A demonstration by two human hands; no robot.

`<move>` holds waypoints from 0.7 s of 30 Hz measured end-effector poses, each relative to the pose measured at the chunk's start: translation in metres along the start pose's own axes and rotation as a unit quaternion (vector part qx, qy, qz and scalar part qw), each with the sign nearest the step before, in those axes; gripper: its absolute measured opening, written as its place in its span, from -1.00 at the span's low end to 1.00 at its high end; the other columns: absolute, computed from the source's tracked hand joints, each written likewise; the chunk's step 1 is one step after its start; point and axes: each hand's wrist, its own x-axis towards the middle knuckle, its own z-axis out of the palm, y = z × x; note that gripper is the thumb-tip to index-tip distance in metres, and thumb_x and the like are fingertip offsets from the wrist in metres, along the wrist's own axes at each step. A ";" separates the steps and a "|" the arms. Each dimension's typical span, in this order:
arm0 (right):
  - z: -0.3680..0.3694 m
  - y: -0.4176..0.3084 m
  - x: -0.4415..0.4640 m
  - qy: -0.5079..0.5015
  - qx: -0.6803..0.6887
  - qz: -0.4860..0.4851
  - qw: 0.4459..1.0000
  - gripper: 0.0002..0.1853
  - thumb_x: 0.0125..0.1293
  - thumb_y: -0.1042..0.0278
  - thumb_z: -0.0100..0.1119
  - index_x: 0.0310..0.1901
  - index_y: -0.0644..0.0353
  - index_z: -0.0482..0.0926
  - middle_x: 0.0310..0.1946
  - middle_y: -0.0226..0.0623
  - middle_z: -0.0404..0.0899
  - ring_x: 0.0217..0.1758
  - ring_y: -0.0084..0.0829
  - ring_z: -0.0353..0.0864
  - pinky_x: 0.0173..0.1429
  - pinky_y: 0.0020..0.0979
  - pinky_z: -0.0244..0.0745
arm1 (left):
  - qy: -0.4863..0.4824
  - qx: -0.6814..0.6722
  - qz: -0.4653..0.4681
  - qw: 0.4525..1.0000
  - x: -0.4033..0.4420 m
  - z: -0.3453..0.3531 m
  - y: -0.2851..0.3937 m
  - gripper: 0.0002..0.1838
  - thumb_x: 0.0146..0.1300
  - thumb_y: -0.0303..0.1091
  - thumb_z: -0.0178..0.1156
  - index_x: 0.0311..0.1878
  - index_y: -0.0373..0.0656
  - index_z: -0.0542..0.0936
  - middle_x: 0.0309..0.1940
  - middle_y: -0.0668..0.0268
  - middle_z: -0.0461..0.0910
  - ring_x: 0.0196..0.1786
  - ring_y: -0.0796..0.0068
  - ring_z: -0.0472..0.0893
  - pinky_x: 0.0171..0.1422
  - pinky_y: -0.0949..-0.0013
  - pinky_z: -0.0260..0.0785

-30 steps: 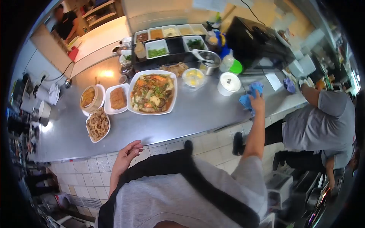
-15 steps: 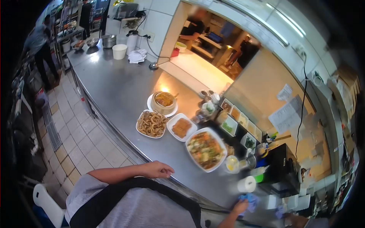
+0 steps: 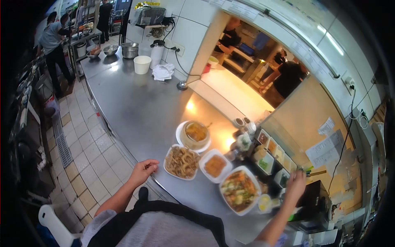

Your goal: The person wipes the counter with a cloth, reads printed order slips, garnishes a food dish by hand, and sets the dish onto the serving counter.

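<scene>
My left hand (image 3: pixel 147 168) hovers by the counter's front edge, its fingers loosely curled and nothing visible in them. It is nearest to a white bowl of fried strips (image 3: pixel 181 161). My right hand (image 3: pixel 295 187) reaches over the row of garnish containers, beside a small tub of dark greens (image 3: pixel 282 178). Its fingers are blurred, and I cannot see whether they hold anything. Between my hands are a square dish of orange-brown food (image 3: pixel 215 166) and a large white bowl of mixed vegetables (image 3: pixel 240 190). Behind them a round steamer-like pot of orange food (image 3: pixel 196 132) rests on a white plate.
Steel counter (image 3: pixel 135 103) runs to the far left, with a white tub (image 3: pixel 142 65), metal pot (image 3: pixel 130 50) and folded cloths (image 3: pixel 163 72). A call bell (image 3: pixel 182 85) sits by the lit serving hatch (image 3: pixel 234 92). A black appliance (image 3: pixel 314 199) stands right. Other people stand beyond.
My right hand has left the blue cloth at lower right and moved up to the garnish containers. My left hand has shifted left along the counter edge. The whole view has swung slightly.
</scene>
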 end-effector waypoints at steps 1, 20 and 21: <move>0.013 -0.032 0.035 -0.011 0.047 -0.043 0.998 -0.85 0.19 0.43 0.15 -0.23 0.27 0.55 -0.22 -0.03 0.50 -0.16 0.03 0.51 -0.10 -0.11 0.40 | 0.011 0.006 -0.002 1.000 0.011 -0.012 -0.004 -0.75 0.29 -0.41 0.15 0.00 -0.25 0.58 -0.32 0.36 0.63 -0.27 0.63 0.56 -0.11 0.51 0.42; 0.200 -0.383 0.588 0.181 0.532 0.162 0.811 -0.32 0.07 0.10 0.37 0.13 0.43 0.42 0.07 0.11 0.48 0.13 -0.10 0.49 0.20 -0.27 0.37 | 0.187 0.304 0.142 0.923 0.210 -0.180 -0.011 -0.88 0.19 -0.45 0.14 -0.22 -0.18 0.62 -0.41 0.17 0.58 -0.41 0.27 0.58 -0.30 0.34 0.42; 0.198 -0.391 0.593 0.200 0.508 0.166 0.821 -0.46 0.10 0.21 0.35 0.02 0.41 0.45 -0.01 0.07 0.52 0.06 -0.12 0.52 0.12 -0.28 0.43 | 0.185 0.300 0.142 0.925 0.210 -0.179 -0.006 -0.89 0.19 -0.46 0.15 -0.23 -0.18 0.62 -0.42 0.17 0.58 -0.43 0.29 0.58 -0.32 0.35 0.42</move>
